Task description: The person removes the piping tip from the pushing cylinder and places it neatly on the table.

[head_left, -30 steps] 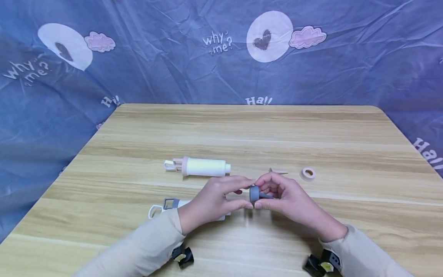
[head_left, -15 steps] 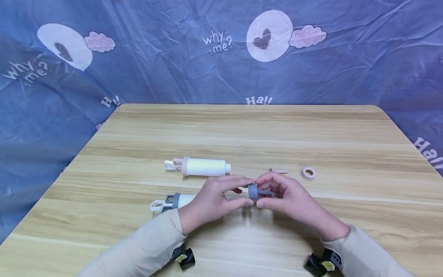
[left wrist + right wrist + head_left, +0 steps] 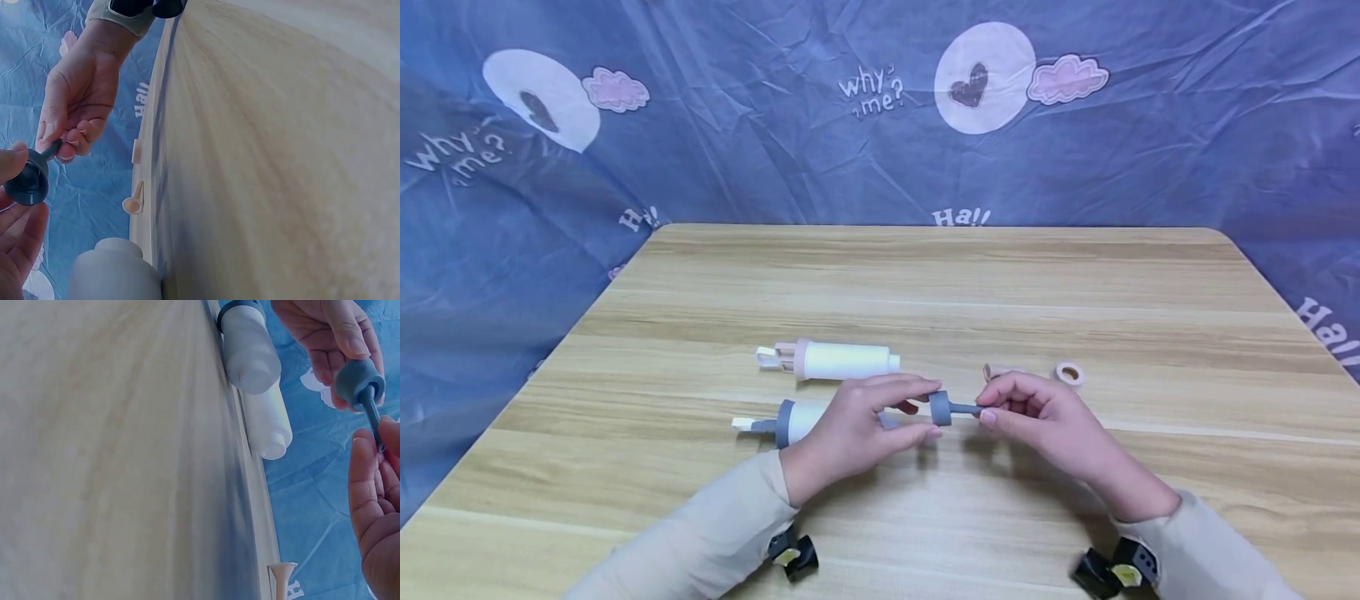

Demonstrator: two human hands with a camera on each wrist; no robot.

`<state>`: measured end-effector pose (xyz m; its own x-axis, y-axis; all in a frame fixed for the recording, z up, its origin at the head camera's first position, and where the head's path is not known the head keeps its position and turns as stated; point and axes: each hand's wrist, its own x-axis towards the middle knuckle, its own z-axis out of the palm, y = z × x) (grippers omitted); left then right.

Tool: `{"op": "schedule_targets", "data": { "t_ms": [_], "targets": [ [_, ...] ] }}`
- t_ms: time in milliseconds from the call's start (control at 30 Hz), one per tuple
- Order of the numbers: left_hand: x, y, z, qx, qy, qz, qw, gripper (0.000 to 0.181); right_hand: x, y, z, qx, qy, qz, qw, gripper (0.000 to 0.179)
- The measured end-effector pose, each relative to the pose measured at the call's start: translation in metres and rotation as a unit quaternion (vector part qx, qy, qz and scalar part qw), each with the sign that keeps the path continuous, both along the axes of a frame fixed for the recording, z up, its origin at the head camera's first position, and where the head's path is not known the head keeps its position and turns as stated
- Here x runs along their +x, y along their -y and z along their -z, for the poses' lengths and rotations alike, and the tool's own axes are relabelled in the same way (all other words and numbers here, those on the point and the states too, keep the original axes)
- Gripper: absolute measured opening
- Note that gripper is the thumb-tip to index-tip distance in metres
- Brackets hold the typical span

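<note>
Between my hands is a blue-grey cup-shaped piece with a thin stem (image 3: 940,408). My left hand (image 3: 865,425) holds its cup between thumb and fingers. The thumb and fingers of my right hand (image 3: 1048,425) pinch the stem's far end. In the left wrist view the hollow mouth of the cup (image 3: 28,181) shows. Under my left hand lies a white cylinder with a blue-grey collar (image 3: 805,421), partly hidden by that hand. Farther back lies a similar white cylinder with a pink collar (image 3: 846,362).
Behind my right hand lie a small pink stemmed piece (image 3: 989,372), partly hidden, and a pale pink ring (image 3: 1068,373). All rest on a wooden table (image 3: 925,283). A blue printed cloth (image 3: 775,125) hangs behind it.
My right hand has slid right along the blue-grey piece, from its cup to the stem's end. The blue-grey-collared cylinder has rolled and shifted slightly away from me.
</note>
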<state>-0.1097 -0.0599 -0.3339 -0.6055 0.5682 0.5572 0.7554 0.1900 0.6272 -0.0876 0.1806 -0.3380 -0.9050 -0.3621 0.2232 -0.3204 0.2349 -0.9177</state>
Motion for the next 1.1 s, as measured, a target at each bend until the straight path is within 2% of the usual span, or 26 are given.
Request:
{"op": "schedule_targets", "data": {
  "t_ms": [300,567,700,833,1100],
  "targets": [
    [0.001,0.0,0.001,0.002,0.024,-0.006,0.9997,0.036,-0.003,0.003,-0.004,-0.046,0.003,-0.012,0.9989,0.006],
    [0.001,-0.001,-0.001,-0.006,0.021,-0.004,0.9998,0.035,-0.003,0.011,-0.001,-0.057,0.035,-0.022,0.9975,0.008],
    [0.001,-0.002,-0.001,-0.003,0.022,0.007,0.9997,0.036,-0.004,0.012,0.0,-0.066,0.051,-0.041,0.9956,0.009],
    [0.001,-0.002,0.0,-0.007,0.023,0.004,0.9997,0.037,-0.004,0.012,0.0,-0.083,0.073,-0.059,0.992,0.012],
    [0.002,-0.003,0.001,-0.013,0.005,0.0,0.9999,0.036,-0.003,0.014,0.001,-0.046,0.057,-0.032,0.9968,0.011]
  ]
}}
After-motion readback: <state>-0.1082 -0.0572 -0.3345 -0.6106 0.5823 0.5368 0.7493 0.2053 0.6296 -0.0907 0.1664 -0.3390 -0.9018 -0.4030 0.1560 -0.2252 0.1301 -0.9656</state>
